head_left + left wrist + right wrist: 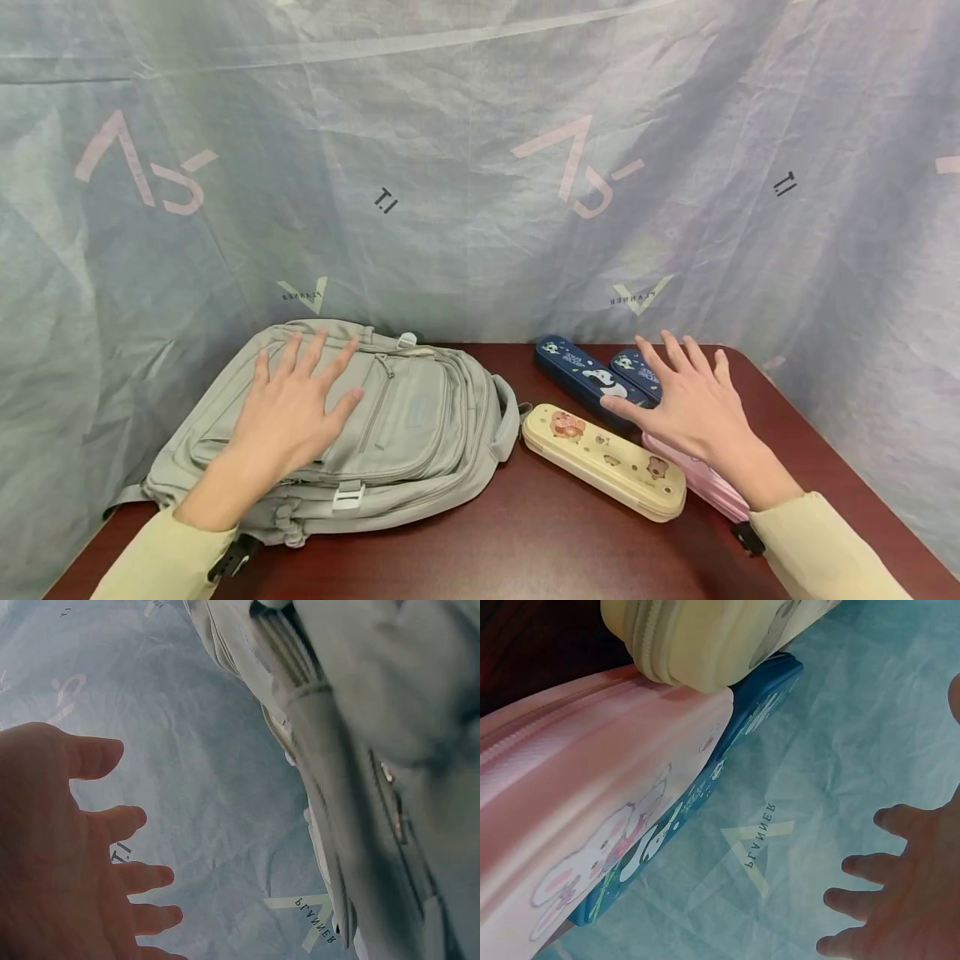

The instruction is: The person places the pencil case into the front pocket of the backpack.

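A grey-green backpack (420,408) lies flat on the left of the table, its front pocket facing up. Above it my left hand (288,417) is held with fingers spread, holding nothing. My right hand (693,408), also spread and bare of any object, hovers over the pencil cases at the right. Nearest the middle is a yellow pencil case (607,462) with bear pictures. Behind it lies a navy panda pencil case (573,371), with a second navy case (633,371) partly hidden by the right hand. A pink pencil case (607,795) with a rabbit is partly covered in the head view.
The dark red table (480,550) carries everything. A grey printed curtain (465,167) hangs behind it and along both sides. The backpack's carry handle (510,417) comes close to the yellow case's end. A black strap (234,557) circles the left wrist.
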`<state>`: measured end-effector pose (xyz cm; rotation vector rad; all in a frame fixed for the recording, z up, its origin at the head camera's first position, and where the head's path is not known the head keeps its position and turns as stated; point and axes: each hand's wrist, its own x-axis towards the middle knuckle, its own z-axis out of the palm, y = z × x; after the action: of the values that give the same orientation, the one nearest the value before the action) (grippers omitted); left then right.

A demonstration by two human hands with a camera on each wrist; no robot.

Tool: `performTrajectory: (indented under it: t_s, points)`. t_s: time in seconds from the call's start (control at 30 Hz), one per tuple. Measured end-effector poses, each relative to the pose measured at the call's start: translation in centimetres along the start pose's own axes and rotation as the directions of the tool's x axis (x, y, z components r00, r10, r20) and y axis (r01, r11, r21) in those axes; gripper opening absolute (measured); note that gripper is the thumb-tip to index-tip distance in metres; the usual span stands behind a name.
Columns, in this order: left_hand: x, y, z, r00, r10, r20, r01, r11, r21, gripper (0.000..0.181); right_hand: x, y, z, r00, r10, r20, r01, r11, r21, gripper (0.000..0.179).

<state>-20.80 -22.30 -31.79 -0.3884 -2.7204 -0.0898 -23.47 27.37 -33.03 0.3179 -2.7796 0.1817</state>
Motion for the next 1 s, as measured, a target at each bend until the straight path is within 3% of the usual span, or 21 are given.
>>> performTrajectory:
  t_s: [0.63,1.0]
  points:
    - [-2.4,1.2,0.6,0.999,0.026,-0.027,-0.027,0.999,-0.018,0.067,-3.0,0.3,0.4,0.998,-0.038,-0.048,0.038,0.999,0.009,0.114]
    - [-3.1,1.9,1.6,0.999,0.031,-0.012,-0.032,0.998,-0.045,0.072,-5.2,-0.2,0.7,0.988,-0.064,-0.139,0.076,0.994,0.077,0.115]
